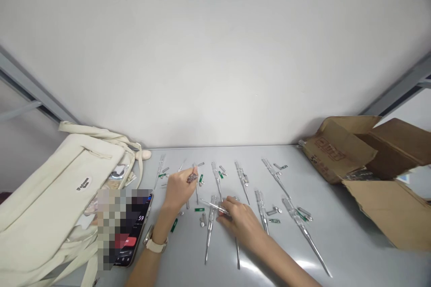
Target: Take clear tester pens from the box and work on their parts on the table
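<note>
Several clear-handled tester screwdrivers (242, 178) lie in rows on a grey table (336, 237), with small metal springs, caps and green parts (199, 209) scattered between them. My left hand (180, 188), with a watch on its wrist, pinches a small metal part (192, 178) between thumb and fingertips above the back row. Nearer to me, my right hand (240, 222) grips one clear screwdriver (213, 206) by its handle, the metal tip pointing left. Another screwdriver (209, 228) lies just below that tip.
A cream canvas bag (50, 188) lies at the left, with a phone (133, 233) leaning against it. An open cardboard box (377, 166) holding more screwdrivers stands at the right. A white wall closes the back of the table.
</note>
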### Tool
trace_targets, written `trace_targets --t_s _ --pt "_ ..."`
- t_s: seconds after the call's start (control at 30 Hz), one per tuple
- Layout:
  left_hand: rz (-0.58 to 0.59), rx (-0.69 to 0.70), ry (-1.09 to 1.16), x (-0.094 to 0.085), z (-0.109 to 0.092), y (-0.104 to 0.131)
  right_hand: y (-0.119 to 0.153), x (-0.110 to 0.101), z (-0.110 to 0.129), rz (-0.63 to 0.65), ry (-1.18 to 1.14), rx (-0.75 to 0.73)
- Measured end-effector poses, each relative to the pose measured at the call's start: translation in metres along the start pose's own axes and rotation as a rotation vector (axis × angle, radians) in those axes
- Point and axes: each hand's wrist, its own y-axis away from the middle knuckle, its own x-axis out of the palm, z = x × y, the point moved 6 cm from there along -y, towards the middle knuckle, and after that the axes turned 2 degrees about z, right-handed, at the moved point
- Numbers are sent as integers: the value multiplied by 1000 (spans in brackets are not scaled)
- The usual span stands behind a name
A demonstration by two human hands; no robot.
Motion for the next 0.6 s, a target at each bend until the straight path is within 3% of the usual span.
trace_targets --t_s 0.13,0.27,0.43,0.53,0.6 --pt "-4 5 -1 1 0 1 5 -14 -3 20 -159 1" --pt "22 14 11 4 -2 2 14 -58 -34 -68 -290 82" --pt "35 18 6 7 -4 1 34 -127 -137 -415 -158 311" --pt "60 13 11 9 -5 2 48 -147 -204 -530 -85 479" --pt "74 10 15 10 -5 3 55 -150 -235 -543 -56 553"
